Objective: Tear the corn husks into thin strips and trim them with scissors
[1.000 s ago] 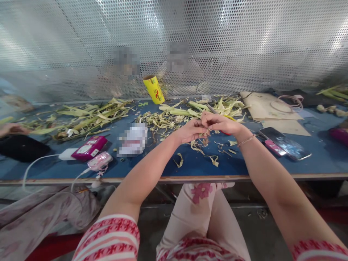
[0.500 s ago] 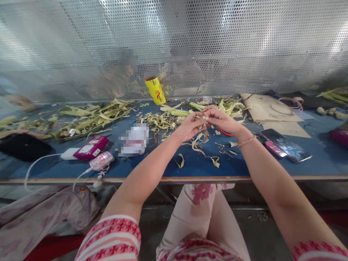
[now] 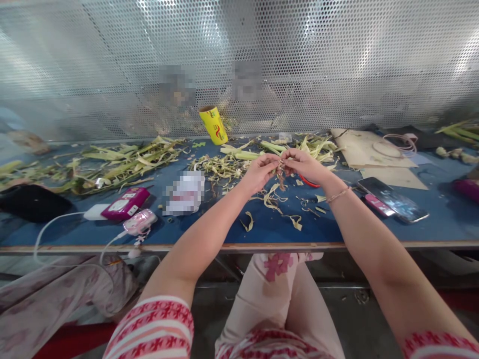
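Observation:
Over the blue table [image 3: 209, 232], my left hand [image 3: 261, 172] is closed in a pinch on a small piece of dry husk [image 3: 280, 172]. My right hand [image 3: 301, 164] pinches the same piece from the other side, fingertips close to those of the left. Brownish strands dangle below the fingers. Small shreds [image 3: 220, 167] lie in a heap left of my hands, and pale green husks [image 3: 318, 145] lie just behind them. Part of a red ring-shaped handle [image 3: 310, 181] shows under my right hand. Loose curled strips [image 3: 272, 199] are scattered in front.
A yellow roll [image 3: 214, 124] leans by the perforated metal panel [image 3: 284, 60]. Long husks [image 3: 138, 159] lie left. Nearer are a magenta box [image 3: 125, 203], a pink device [image 3: 139, 222] with a cable and a dark pouch [image 3: 33, 202]. Phones [image 3: 396, 199] and brown paper [image 3: 368, 149] lie right.
Both hands have shifted slightly and the fingertips have drawn a little apart. The brownish strands now hang between them.

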`<state>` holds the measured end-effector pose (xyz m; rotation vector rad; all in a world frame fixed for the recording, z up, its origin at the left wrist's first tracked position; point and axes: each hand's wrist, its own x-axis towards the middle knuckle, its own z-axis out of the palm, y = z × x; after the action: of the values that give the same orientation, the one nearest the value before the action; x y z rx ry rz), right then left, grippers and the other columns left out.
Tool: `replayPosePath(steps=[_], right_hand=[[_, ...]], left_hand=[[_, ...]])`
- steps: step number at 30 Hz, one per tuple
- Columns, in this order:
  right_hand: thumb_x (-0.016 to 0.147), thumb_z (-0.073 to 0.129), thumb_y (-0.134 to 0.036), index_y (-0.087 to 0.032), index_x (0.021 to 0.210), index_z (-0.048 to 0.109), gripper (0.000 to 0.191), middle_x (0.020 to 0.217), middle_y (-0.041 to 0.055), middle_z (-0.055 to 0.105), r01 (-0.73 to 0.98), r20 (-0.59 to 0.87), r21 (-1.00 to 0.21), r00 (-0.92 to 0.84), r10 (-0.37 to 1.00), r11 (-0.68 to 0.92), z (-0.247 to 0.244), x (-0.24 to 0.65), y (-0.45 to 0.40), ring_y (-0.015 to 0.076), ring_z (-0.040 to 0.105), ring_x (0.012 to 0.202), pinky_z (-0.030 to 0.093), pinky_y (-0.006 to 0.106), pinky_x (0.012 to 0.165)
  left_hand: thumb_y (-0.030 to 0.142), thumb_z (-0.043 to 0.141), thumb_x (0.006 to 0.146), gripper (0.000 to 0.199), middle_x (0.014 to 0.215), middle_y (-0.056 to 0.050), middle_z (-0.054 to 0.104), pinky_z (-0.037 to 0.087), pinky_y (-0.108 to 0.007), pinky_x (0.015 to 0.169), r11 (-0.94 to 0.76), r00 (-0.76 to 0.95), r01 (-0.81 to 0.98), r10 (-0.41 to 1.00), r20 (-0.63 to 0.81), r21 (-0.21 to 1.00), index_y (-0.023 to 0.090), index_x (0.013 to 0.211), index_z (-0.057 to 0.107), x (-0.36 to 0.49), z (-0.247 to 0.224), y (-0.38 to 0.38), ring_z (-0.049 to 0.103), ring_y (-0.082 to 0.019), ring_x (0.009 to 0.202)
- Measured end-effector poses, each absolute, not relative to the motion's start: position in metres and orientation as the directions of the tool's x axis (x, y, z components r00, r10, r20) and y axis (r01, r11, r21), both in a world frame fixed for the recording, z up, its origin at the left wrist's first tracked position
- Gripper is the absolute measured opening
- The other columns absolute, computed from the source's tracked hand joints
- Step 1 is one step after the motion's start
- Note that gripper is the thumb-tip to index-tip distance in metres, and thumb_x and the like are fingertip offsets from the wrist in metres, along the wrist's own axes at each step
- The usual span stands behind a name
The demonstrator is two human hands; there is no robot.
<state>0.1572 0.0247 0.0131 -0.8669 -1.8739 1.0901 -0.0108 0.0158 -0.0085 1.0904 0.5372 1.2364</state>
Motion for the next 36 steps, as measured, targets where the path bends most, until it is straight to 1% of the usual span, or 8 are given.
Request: replayPosePath(steps=[3,7,13,19,25,30,33,36], right_hand=[[0.085,0.064,-0.030,-0.019,0.088,0.057,0.013,0.071,-0.0005,0.061,0.197,0.310,-0.882,-0.439,0.843,0.428,0.0135,0.1574,0.0245,0.0109,0.058,0.061,0.052,0.030,0.063],[0.084,0.065,-0.029,-0.019,0.084,0.057,0.012,0.070,-0.0004,0.061,0.224,0.352,-0.850,-0.431,0.831,0.477,0.0155,0.1576,0.0234,0.0109,0.058,0.060,0.053,0.030,0.065],[0.081,0.066,-0.027,-0.020,0.087,0.058,0.013,0.078,0.0017,0.065,0.203,0.365,-0.849,-0.441,0.820,0.487,0.0142,0.1558,0.0222,0.0130,0.060,0.065,0.054,0.031,0.066],[0.083,0.061,-0.030,-0.020,0.088,0.060,0.011,0.075,0.0008,0.062,0.275,0.491,-0.750,-0.377,0.785,0.602,0.0099,0.1516,0.0246,0.0132,0.058,0.062,0.050,0.031,0.063],[0.084,0.059,-0.030,-0.020,0.081,0.062,0.012,0.073,0.0011,0.061,0.354,0.530,-0.677,-0.373,0.762,0.645,0.0079,0.1535,0.0278,0.0137,0.058,0.060,0.048,0.032,0.063],[0.085,0.059,-0.033,-0.020,0.078,0.061,0.015,0.074,0.0015,0.059,0.379,0.575,-0.617,-0.381,0.724,0.689,0.0074,0.1548,0.0281,0.0137,0.056,0.063,0.047,0.030,0.062],[0.084,0.060,-0.037,-0.020,0.077,0.059,0.018,0.072,0.0007,0.057,0.348,0.570,-0.632,-0.397,0.720,0.692,0.0069,0.1552,0.0280,0.0131,0.055,0.062,0.046,0.029,0.060],[0.083,0.061,-0.037,-0.020,0.078,0.056,0.018,0.069,-0.0009,0.056,0.292,0.519,-0.700,-0.419,0.745,0.652,0.0074,0.1557,0.0268,0.0124,0.056,0.059,0.047,0.029,0.059]], left_hand=[[0.014,0.078,0.068,0.015,0.066,0.005,0.065,0.050,-0.021,0.072,-0.053,0.262,-0.471,0.945,0.197,0.881,0.016,0.075,0.065,-0.0115,-0.0083,0.0168,0.060,-0.005,0.063],[0.012,0.076,0.070,0.012,0.067,0.003,0.066,0.050,-0.022,0.071,-0.055,0.240,-0.487,0.951,0.194,0.872,0.016,0.075,0.066,-0.0113,-0.0079,0.0169,0.060,-0.006,0.063],[0.010,0.074,0.070,0.010,0.067,0.002,0.066,0.051,-0.023,0.071,-0.031,0.223,-0.503,0.961,0.165,0.864,0.015,0.073,0.066,-0.0104,-0.0058,0.0164,0.061,-0.007,0.064],[0.007,0.074,0.070,0.009,0.065,0.002,0.067,0.051,-0.022,0.068,0.024,0.245,-0.514,0.962,0.120,0.858,0.013,0.072,0.067,-0.0121,-0.0019,0.0142,0.060,-0.005,0.059],[0.005,0.074,0.069,0.010,0.060,0.003,0.065,0.052,-0.020,0.063,0.067,0.261,-0.478,0.963,0.069,0.876,0.013,0.069,0.067,-0.0139,0.0005,0.0131,0.060,-0.005,0.055],[0.006,0.075,0.068,0.009,0.059,0.002,0.065,0.053,-0.020,0.063,0.058,0.283,-0.457,0.956,0.083,0.887,0.012,0.068,0.068,-0.0161,0.0009,0.0138,0.061,-0.006,0.055],[0.006,0.076,0.068,0.010,0.059,0.002,0.065,0.053,-0.022,0.066,0.053,0.294,-0.447,0.952,0.091,0.893,0.013,0.067,0.069,-0.0170,0.0011,0.0137,0.061,-0.006,0.055],[0.005,0.074,0.068,0.009,0.059,0.001,0.065,0.053,-0.023,0.066,0.050,0.298,-0.442,0.950,0.094,0.895,0.012,0.068,0.069,-0.0172,0.0008,0.0140,0.060,-0.006,0.055]])
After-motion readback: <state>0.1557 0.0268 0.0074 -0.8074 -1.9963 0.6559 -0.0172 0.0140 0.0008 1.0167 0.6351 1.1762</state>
